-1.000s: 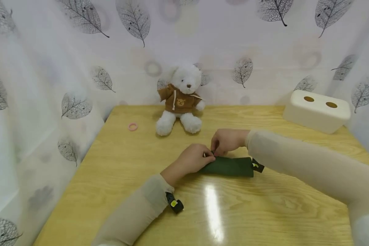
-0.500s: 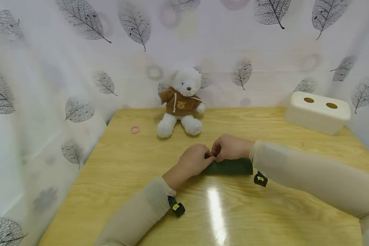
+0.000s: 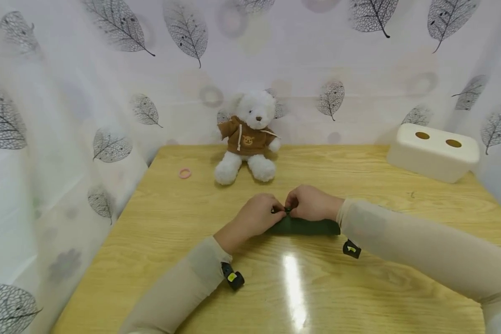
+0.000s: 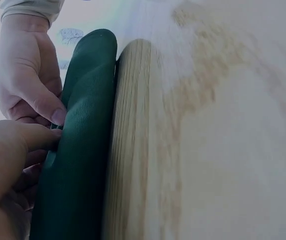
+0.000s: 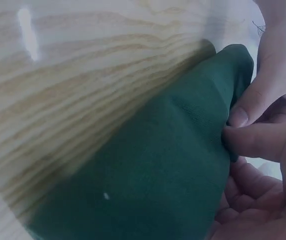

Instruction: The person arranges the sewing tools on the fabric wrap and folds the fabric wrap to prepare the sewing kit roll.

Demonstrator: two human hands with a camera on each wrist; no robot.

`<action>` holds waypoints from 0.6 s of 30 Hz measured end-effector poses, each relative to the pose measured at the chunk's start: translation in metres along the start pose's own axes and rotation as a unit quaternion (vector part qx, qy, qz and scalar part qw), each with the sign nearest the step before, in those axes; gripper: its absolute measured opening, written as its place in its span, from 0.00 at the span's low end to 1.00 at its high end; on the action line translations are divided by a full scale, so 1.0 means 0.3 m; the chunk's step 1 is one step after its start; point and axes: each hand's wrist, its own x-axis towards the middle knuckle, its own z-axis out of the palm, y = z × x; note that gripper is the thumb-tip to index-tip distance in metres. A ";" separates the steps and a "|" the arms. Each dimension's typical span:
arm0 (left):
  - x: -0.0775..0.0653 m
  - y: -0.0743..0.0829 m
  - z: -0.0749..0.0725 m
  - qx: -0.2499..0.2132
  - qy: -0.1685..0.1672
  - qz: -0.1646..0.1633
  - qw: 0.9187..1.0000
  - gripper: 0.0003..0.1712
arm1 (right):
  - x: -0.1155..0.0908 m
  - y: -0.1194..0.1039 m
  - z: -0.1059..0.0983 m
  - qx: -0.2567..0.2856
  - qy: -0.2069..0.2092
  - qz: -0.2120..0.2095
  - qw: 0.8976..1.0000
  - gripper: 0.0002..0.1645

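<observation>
A long, soft, dark green leather-like pouch lies crosswise on the wooden table. At the middle of its far edge, my left hand pinches it between thumb and fingers. Right beside those fingertips, my right hand also pinches that edge, the two thumbs nearly meeting. A small dark piece shows between the fingertips. In the left wrist view the green pouch stands up as a rounded roll along the hands. The right wrist view shows its smooth broad side; my fingers hide part of the edge.
A white teddy bear in a brown hoodie sits at the back of the table. To its left lies a pink ring. A cream box with two round holes stands back right, before a leaf-print curtain.
My right hand has come down closer to the pouch, its forearm lower, and now covers more of the far edge. My left hand keeps its pinch. The view has shifted slightly.
</observation>
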 end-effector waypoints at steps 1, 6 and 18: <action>0.002 0.003 0.000 0.004 0.004 -0.001 1.000 0.09 | -0.003 0.001 0.000 -0.001 0.003 0.000 1.000 0.08; 0.000 0.015 0.006 0.009 0.012 0.002 1.000 0.08 | -0.013 0.000 0.008 -0.010 0.015 -0.009 1.000 0.07; -0.013 0.036 0.004 0.027 0.034 0.025 0.999 0.08 | -0.035 -0.022 0.019 -0.048 0.023 -0.019 0.998 0.07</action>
